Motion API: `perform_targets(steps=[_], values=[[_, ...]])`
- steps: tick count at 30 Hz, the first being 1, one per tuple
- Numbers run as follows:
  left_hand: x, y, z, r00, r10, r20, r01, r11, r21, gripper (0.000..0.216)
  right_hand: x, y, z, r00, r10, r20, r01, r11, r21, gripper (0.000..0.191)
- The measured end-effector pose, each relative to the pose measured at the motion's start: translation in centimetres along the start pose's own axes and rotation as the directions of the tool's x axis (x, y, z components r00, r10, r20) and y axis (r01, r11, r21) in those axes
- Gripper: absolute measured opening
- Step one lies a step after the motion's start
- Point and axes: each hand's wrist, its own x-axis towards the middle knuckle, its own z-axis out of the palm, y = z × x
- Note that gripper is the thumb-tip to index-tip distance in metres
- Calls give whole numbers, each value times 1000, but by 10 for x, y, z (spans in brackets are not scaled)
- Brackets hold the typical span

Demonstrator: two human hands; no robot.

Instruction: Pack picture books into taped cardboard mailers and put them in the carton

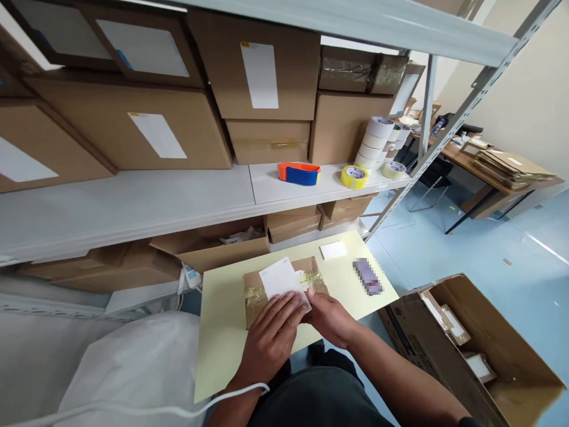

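Note:
A small cardboard box [254, 313] with shiny clear tape lies on the pale yellow table in front of me. On its top is a white paper label [280, 277], set at an angle. My left hand [276, 332] rests flat on the label's near part, fingers stretched out. At the box's near right side is my right hand [331, 317], its thumb at the label's edge and its other fingers curled down, partly hidden. It appears to grip the box there.
A white card [333, 249] and a blurred phone-like object [368, 276] lie on the table [217, 350]. The shelf ahead holds large cartons [262, 71], a blue-and-orange tape dispenser [300, 174] and tape rolls [354, 176]. An open carton [502, 332] with small packages stands right.

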Motion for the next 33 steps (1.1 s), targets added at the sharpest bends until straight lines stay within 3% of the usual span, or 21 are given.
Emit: perform_targets(steps=[3,6,18,33], values=[[-10,-8,-9,996,-11,-93,14,999,33,41,-6,-3,7,997,9,78,-2,996,-84,43],[-15,-11,-21,990,-5,-142,18,996,91,40,-9,-5,11,999,-17,45,26,977,-210,35],[-22,-14,-45,994,51,-97,-39,991,127,35,-8,-8,25,1000,20,-17,-24,946,-322,39],[-27,-23,-44,996,32,-88,-22,994,111,36,5,-9,28,999,24,-23,-30,933,-359,40]])
